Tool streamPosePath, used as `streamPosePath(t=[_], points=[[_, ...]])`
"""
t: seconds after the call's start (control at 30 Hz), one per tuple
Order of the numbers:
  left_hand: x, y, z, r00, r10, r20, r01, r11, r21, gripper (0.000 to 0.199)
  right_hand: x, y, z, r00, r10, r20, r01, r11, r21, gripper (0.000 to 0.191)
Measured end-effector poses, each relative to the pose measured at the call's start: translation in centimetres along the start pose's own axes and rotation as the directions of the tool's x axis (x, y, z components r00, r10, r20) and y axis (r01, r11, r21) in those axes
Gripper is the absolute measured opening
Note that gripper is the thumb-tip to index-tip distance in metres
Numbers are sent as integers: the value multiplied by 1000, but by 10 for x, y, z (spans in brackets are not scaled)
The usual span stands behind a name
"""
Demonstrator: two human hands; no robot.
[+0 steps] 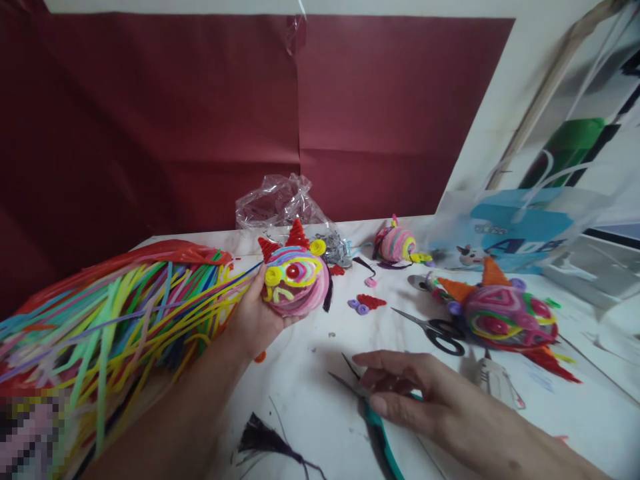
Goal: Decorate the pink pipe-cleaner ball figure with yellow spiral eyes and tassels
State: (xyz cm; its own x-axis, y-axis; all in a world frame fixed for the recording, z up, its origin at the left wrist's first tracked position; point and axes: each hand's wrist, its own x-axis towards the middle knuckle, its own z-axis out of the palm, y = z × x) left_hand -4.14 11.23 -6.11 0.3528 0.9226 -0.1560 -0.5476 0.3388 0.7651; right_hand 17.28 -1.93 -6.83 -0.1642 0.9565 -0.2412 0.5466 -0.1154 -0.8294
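In my left hand (263,310) is a round fuzzy animal head (303,287) made of coiled pipe cleaners, with red pointed ears, a red eye, yellow curls and pink stripes. My fingers support it from below and the left side. My right hand (410,390) hovers over a green-handled tool (377,430) with two slim pointed jaws spread apart; whether it is scissors or pliers I cannot tell. Thumb and fingers are apart around it, and the palm hides part of the handles. A black tassel (265,437) lies between my arms.
Loose pipe cleaners (150,313) heap at the left. Black scissors (435,330), a pipe-cleaner fish-like figure (510,313) and a white cutter-like tool (500,383) lie right. A smaller striped figure (397,243), crumpled clear plastic (280,200) and a blue-white bag (520,227) stand behind.
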Motion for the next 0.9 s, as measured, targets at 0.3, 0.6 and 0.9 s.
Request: streamPosePath(t=[0.3, 0.6, 0.9], points=[[-11, -11, -8, 902, 154, 404, -260, 940, 220, 59, -10, 4, 10, 994, 85, 64, -87, 996, 19, 58], [-14, -26, -4, 928, 230, 293, -291, 938, 187, 46, -7, 7, 19, 998, 31, 49, -37, 992, 121, 62], [20, -37, -13, 911, 399, 104, -410, 852, 325, 39, -3, 16, 21, 998, 38, 48, -43, 992, 116, 62]])
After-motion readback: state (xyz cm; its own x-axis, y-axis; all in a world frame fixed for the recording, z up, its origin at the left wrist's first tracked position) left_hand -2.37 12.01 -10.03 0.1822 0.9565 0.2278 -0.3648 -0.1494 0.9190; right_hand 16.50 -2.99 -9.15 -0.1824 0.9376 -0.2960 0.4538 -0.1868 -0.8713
